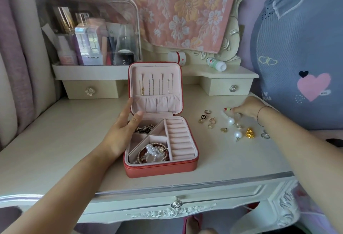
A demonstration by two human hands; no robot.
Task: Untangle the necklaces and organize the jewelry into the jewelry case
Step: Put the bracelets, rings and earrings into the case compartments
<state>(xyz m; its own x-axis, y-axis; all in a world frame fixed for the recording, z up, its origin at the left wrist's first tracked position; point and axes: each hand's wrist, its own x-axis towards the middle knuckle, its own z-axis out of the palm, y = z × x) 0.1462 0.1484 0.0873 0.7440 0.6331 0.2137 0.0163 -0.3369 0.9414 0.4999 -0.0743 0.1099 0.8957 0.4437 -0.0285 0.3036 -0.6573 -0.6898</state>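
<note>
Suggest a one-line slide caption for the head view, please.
Left hand touches the open red jewelry case on the dressing table while the right hand reaches a white bead strand among loose earrings.

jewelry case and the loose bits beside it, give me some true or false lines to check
1. The jewelry case stands open, with chains hanging in its lid. True.
2. The ring slots are full of rings. False: they are empty.
3. The left hand is at the case's left side, fingers straight. True.
4. The right hand reaches into the case. False: it is over the table to the right of the case, pinching a white bead bracelet.
5. The pearl earring lies in the case. False: it lies on the table, right of the case.
</note>
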